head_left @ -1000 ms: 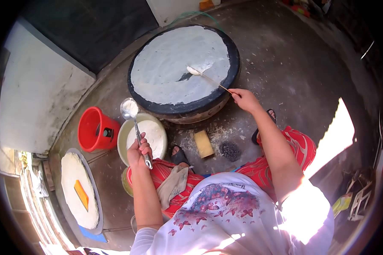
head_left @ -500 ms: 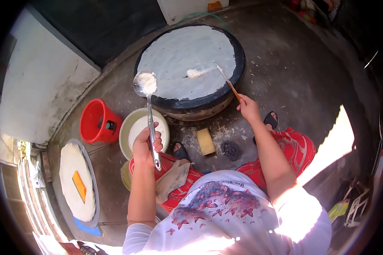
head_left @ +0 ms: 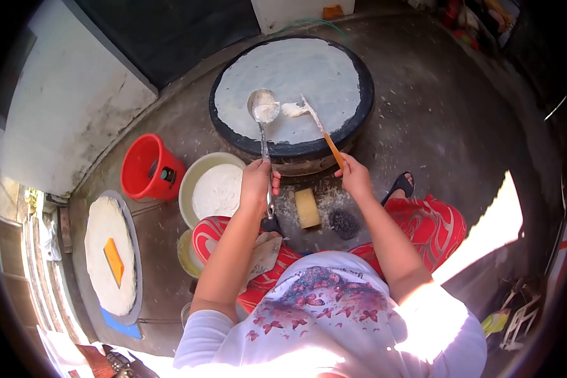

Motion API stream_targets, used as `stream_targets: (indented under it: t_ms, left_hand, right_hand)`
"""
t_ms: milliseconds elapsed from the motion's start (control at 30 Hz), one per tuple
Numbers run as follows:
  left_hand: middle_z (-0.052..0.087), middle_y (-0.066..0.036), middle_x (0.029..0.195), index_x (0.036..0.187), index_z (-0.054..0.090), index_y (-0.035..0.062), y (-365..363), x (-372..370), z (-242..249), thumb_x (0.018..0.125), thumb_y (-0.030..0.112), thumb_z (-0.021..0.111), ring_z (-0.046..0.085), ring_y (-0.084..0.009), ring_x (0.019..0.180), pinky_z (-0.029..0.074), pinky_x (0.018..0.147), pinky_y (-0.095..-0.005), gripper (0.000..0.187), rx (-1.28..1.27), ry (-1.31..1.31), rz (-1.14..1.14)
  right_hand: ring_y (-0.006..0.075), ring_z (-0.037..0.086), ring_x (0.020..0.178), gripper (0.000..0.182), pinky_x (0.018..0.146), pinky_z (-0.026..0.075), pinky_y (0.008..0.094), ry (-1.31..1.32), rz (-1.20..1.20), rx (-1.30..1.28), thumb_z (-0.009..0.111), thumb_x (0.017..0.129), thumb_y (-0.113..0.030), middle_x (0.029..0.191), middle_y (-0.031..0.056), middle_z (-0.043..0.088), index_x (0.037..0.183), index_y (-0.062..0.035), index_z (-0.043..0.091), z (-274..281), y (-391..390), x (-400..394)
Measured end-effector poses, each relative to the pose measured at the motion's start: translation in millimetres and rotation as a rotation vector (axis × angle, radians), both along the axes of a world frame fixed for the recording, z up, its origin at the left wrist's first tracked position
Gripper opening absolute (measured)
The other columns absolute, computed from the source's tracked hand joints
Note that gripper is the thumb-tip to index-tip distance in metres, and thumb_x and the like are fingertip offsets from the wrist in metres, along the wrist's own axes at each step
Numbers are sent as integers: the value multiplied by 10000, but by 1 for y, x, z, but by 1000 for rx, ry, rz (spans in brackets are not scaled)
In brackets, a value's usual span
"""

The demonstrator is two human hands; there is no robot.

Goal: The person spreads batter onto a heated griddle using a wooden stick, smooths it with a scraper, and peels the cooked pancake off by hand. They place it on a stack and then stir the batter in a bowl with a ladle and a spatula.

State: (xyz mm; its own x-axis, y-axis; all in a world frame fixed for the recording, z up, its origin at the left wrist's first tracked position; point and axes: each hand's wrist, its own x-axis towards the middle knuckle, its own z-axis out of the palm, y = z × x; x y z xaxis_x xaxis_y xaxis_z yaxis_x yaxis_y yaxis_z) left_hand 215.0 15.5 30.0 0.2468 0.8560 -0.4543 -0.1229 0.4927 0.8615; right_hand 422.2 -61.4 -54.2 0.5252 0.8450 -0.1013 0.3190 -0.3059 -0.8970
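Observation:
A large round black griddle stands in front of me, its top coated with a thin sheet of pale batter. My left hand is wrapped round the handle of a metal ladle, whose bowl holds white batter over the griddle's near part. Closed on an orange-brown handle, my right hand grips a narrow spatula with batter along its blade. The blade's tip is at a small lump of batter, just right of the ladle bowl.
A pale basin of white batter and a red bucket stand left of my knees. Below the griddle lie a yellow block and a dark scouring pad. Farther left, a stack of flatbreads carries an orange scraper.
My left hand has carried the ladle right and forward over the griddle, beside the batter lump. My right hand has shifted left, bringing the spatula tip to that lump.

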Motion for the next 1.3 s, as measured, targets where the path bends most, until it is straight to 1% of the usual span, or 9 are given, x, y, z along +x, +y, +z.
stream_targets:
  t_ms: [333, 500, 633, 700, 833, 967, 1033, 1200, 1300]
  left_hand:
    - [480, -82, 627, 838, 459, -20, 13, 25, -7, 904, 136, 368, 429, -130, 426, 374, 346, -258, 191, 14, 225, -4]
    - [440, -60, 716, 1113, 385, -115, 24, -33, 17, 929, 130, 338, 414, -106, 501, 386, 397, -223, 310, -729, -1330, -12]
    - [422, -52, 699, 1199, 323, -145, 15, -43, 36, 928, 110, 321, 412, -107, 485, 382, 389, -225, 372, -727, -1538, -50]
    - [418, -53, 698, 1220, 307, -144, 13, -53, 47, 929, 102, 313, 411, -110, 481, 382, 391, -228, 381, -695, -1530, -39]
    - [421, -52, 686, 1245, 279, -149, 14, -93, 55, 936, 133, 300, 413, -111, 471, 386, 386, -239, 419, -522, -1456, 6]
    - [419, -50, 713, 1216, 342, -121, 11, -164, 41, 938, 152, 329, 401, -97, 502, 337, 400, -205, 391, -432, -1180, 88]
    - [439, -51, 716, 1184, 378, -110, 8, -198, 27, 931, 169, 353, 394, -88, 495, 328, 396, -200, 378, -461, -980, 196]
    - [447, -54, 716, 1107, 410, -110, 15, -255, -45, 926, 189, 366, 401, -85, 507, 350, 412, -183, 353, -634, -777, 390]
    - [459, -58, 711, 1086, 416, -107, 13, -261, -99, 929, 207, 353, 422, -110, 530, 400, 447, -219, 357, -588, -659, 456]
  right_hand:
    - [147, 599, 565, 307, 588, 467, 288, 237, 90, -22, 455, 879, -114, 618, 97, 607, 1172, -105, 544, -6, 14, -46]
    - [87, 503, 468, 277, 477, 429, 247, 197, 42, 267, 486, 892, -168, 591, 35, 576, 1156, -151, 569, 16, 10, -17]
    - [262, 632, 747, 314, 677, 485, 336, -272, -169, 232, 491, 879, -234, 912, 159, 641, 1163, -114, 550, -25, 35, 6]
    - [323, 574, 947, 332, 802, 453, 361, -172, 94, 75, 495, 863, -256, 992, 205, 590, 1148, -97, 555, -24, 23, -23]
    - [217, 610, 784, 329, 734, 457, 282, -24, 591, -50, 542, 849, -245, 914, 148, 641, 1133, -80, 569, 2, 2, -52]
    - [146, 577, 689, 345, 660, 458, 264, 414, -126, -60, 494, 892, -226, 885, 99, 654, 1176, -33, 523, -4, 0, 2]
    - [198, 601, 709, 347, 684, 465, 286, -192, -135, 230, 491, 885, -241, 881, 143, 642, 1172, -49, 529, -60, -19, 12]
    - [232, 614, 854, 346, 782, 457, 300, 60, 590, -298, 533, 848, -209, 930, 176, 622, 1187, -141, 535, 4, -71, -43]
    - [220, 599, 813, 493, 778, 459, 290, 18, 421, 65, 554, 818, -89, 1015, 142, 609, 1287, -182, 433, -1, -54, -23]
